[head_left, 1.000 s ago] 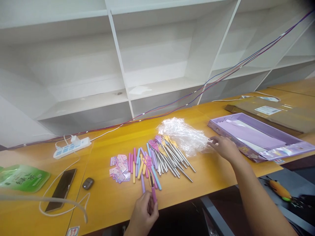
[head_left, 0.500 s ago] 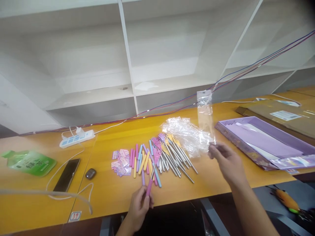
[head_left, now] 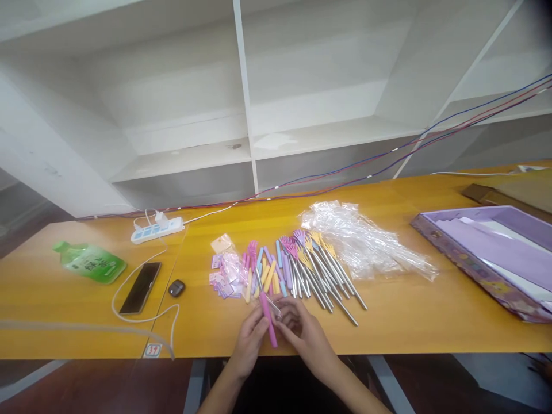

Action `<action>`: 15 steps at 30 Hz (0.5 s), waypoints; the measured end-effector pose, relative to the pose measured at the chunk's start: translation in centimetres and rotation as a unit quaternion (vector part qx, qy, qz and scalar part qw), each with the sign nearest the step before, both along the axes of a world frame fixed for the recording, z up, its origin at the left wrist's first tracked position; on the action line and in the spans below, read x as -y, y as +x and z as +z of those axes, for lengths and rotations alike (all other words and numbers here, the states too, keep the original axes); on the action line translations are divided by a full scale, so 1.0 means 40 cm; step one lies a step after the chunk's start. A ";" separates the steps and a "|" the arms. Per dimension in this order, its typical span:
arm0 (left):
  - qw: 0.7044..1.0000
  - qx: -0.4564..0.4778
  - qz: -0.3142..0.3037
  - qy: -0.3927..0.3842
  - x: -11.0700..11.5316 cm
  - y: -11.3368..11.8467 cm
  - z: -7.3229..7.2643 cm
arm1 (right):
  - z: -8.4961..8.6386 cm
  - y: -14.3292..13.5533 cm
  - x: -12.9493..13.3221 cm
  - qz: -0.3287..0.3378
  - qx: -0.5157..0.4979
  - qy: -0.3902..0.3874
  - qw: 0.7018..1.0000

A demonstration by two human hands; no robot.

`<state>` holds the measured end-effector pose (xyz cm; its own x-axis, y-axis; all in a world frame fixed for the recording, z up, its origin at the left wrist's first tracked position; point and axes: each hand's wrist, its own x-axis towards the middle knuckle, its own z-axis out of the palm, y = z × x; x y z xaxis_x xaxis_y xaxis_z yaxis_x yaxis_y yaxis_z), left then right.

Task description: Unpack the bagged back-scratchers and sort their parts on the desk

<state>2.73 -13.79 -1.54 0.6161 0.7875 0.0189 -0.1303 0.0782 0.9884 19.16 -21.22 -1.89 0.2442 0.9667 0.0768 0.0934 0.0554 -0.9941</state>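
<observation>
My left hand (head_left: 251, 338) is closed on a pink-handled stick (head_left: 268, 319) with a silver shaft and a pink hand-shaped tip. My right hand (head_left: 302, 330) is beside it, its fingers closed on the open end of a clear plastic bag (head_left: 235, 261), which stretches up and left over small printed cards (head_left: 222, 282). Beyond my hands lie several coloured handles (head_left: 268, 276) in yellow, blue, purple and pink. To their right is a pile of silver sticks (head_left: 321, 276) with hand-shaped tips. A heap of clear bags (head_left: 366, 244) lies behind that pile.
On the left are a green bottle (head_left: 90, 261), a phone (head_left: 140, 287), a small black object (head_left: 176, 288) and a power strip (head_left: 157, 230) with white cables. A purple box (head_left: 470, 261) stands at the right. White shelves (head_left: 302, 144) rise behind the table.
My right hand has moved left to my left hand, bringing the clear bag down from above the heap. The pink stick is still in my left hand. The view has shifted slightly.
</observation>
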 end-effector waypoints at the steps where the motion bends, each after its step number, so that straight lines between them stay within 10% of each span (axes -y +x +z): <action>1: 1.000 -0.009 0.009 0.004 -0.001 0.001 -0.003 | 0.000 -0.004 0.007 -0.034 0.045 0.014 0.998; 4: 0.999 -0.026 0.018 0.011 -0.007 0.002 -0.007 | 0.006 -0.008 0.032 -0.105 0.174 0.063 0.977; 15: 0.992 -0.059 0.021 0.108 0.004 0.008 -0.016 | 0.009 -0.028 0.035 -0.044 0.339 0.061 0.938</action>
<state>3.04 -13.94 -2.17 0.5910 0.7978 0.1188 -0.0107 -0.1395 0.9902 18.05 -22.64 -1.53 0.1784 0.9191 0.3514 0.7109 0.1265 -0.6918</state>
